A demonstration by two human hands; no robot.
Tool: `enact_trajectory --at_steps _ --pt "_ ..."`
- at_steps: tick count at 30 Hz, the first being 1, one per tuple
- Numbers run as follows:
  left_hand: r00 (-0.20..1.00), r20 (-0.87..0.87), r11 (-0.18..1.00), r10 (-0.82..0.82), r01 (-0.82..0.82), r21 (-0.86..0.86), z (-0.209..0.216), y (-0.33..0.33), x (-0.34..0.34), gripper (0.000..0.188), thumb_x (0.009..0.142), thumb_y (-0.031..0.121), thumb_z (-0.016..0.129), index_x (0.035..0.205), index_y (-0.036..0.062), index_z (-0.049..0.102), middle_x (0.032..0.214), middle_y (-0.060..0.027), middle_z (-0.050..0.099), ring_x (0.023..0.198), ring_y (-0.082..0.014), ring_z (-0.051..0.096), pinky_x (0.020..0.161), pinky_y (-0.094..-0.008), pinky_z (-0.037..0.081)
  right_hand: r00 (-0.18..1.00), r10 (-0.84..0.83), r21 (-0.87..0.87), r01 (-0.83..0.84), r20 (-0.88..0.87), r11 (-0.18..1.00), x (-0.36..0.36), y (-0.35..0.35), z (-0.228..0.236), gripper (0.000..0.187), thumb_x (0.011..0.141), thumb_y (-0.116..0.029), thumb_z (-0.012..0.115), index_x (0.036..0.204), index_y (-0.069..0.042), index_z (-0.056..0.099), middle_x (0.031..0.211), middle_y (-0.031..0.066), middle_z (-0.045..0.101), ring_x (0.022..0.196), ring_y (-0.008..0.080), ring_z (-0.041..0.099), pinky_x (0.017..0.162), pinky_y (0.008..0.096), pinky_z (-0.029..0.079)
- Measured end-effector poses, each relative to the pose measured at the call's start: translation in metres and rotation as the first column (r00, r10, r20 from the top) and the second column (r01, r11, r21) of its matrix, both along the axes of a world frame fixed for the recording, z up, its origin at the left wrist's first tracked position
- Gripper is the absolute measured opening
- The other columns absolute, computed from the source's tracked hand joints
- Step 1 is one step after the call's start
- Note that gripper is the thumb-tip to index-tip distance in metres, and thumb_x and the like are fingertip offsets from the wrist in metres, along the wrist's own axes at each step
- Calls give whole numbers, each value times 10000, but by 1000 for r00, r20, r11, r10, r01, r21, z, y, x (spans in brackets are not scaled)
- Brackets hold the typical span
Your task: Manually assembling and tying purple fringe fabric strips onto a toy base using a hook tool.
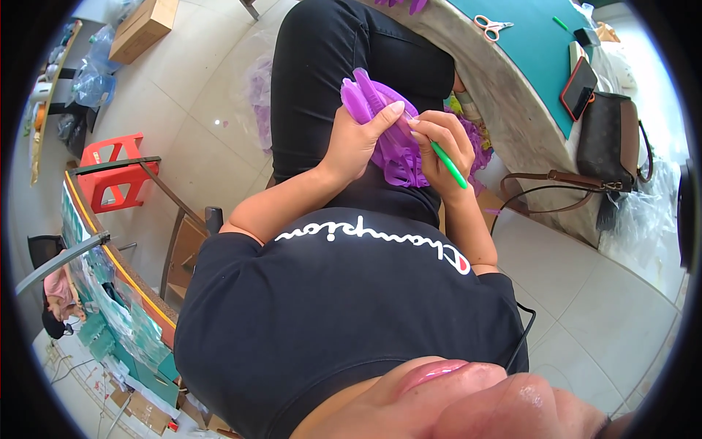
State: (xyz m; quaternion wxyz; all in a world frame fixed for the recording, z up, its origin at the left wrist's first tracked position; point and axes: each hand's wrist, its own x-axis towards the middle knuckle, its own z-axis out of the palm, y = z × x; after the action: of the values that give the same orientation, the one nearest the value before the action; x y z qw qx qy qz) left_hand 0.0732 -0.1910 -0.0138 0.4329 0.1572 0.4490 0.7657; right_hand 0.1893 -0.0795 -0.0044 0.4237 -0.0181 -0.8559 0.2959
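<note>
Above my lap, my left hand (352,143) is closed around a bundle of glossy purple molded plastic pieces (357,101), its thumb pressed on top. Loopy purple strips (402,170) hang below the bundle, over my dark trousers. My right hand (447,146) grips a slim green-handled tool (449,165) like a pen. Its working tip points at the purple pieces beside my left thumb; the tip is too small to make out, so I cannot tell its exact kind.
Right of my legs stands a cloth-draped table with a teal top (523,55), bearing pink-handled scissors (491,28) and a phone (578,88). A brown handbag (608,139) is beside it. At left are a red stool (113,172), a cardboard box (144,29) and another person (61,293).
</note>
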Motion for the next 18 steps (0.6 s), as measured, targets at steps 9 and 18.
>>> enact_trajectory --at_steps 9,18 --pt "991 -127 998 34 -40 -42 -2 0 2 117 896 114 651 968 26 622 862 -45 657 793 -117 636 742 -264 510 994 -91 154 80 68 985 3 -3 5 128 778 -3 691 900 -12 652 821 111 608 707 245 596 613 314 480" --pt "968 -246 996 45 -62 -61 -1 0 4 123 907 131 640 933 10 636 817 -45 663 759 -102 633 695 -244 499 985 -125 104 112 123 988 5 -4 7 95 777 -2 681 863 -12 641 779 111 606 684 253 579 603 331 462"
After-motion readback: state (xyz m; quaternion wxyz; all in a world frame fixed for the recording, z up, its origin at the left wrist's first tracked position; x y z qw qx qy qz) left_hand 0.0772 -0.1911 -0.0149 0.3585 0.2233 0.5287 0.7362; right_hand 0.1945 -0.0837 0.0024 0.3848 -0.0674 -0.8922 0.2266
